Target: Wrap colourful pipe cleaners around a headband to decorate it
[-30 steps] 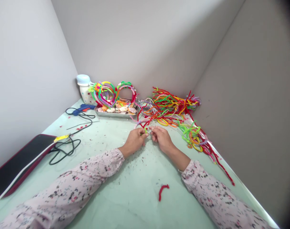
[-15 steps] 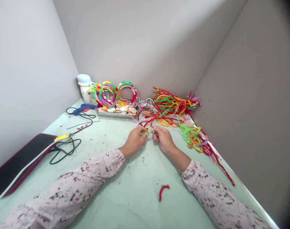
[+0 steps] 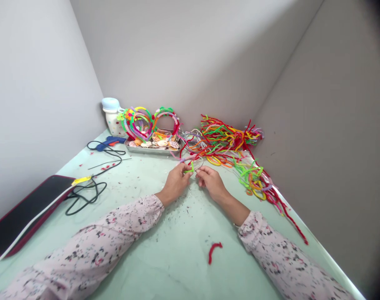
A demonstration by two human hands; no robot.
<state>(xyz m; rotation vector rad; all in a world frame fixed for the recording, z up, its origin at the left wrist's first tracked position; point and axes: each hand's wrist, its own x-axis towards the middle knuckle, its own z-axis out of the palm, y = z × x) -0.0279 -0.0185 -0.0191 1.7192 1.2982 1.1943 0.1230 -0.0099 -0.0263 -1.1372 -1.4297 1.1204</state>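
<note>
Straight ahead at twelve o'clock on the pale green table, the left hand pinches a green fuzzy stem, and the right hand has its fingertips closed on what looks like a thin pale strand. The curved strand could spring from so small a grip, or snag in the tangled coloured stems at one o'clock.
</note>
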